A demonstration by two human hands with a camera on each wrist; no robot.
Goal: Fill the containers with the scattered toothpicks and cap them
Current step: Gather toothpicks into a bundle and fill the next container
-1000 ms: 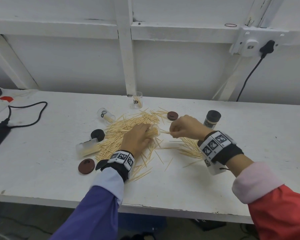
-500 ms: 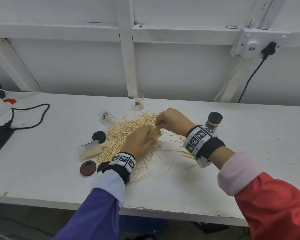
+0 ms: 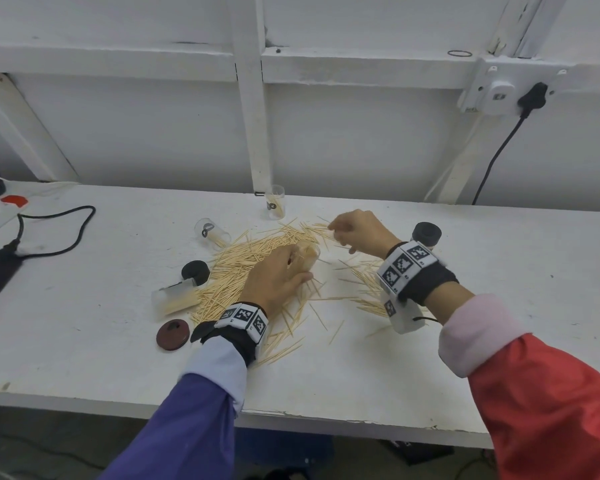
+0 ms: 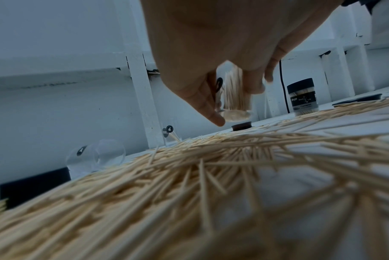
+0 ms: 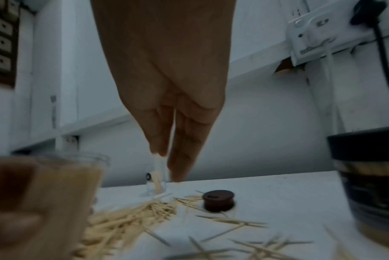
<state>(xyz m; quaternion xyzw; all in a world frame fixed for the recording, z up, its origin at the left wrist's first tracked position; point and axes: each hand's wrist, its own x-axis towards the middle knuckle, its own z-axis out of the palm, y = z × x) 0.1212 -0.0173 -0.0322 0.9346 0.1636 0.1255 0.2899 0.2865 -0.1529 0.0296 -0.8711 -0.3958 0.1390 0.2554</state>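
Note:
A heap of scattered toothpicks covers the middle of the white table. My left hand grips an upright clear container packed with toothpicks, seen close in the left wrist view. My right hand hovers over the far edge of the heap with its fingers pointing straight down and nothing visible between them. A brown cap lies just beyond them. A capped black-lidded container stands to the right.
An empty container lies on its side. Another stands by the wall, and a part-filled one lies at the left beside a black cap and a brown cap. A black cable runs at far left.
My right hand brought pinched toothpicks from the right to the container's mouth. It has since moved back toward the wall, over the far edge of the heap. The left hand kept hold of the container.

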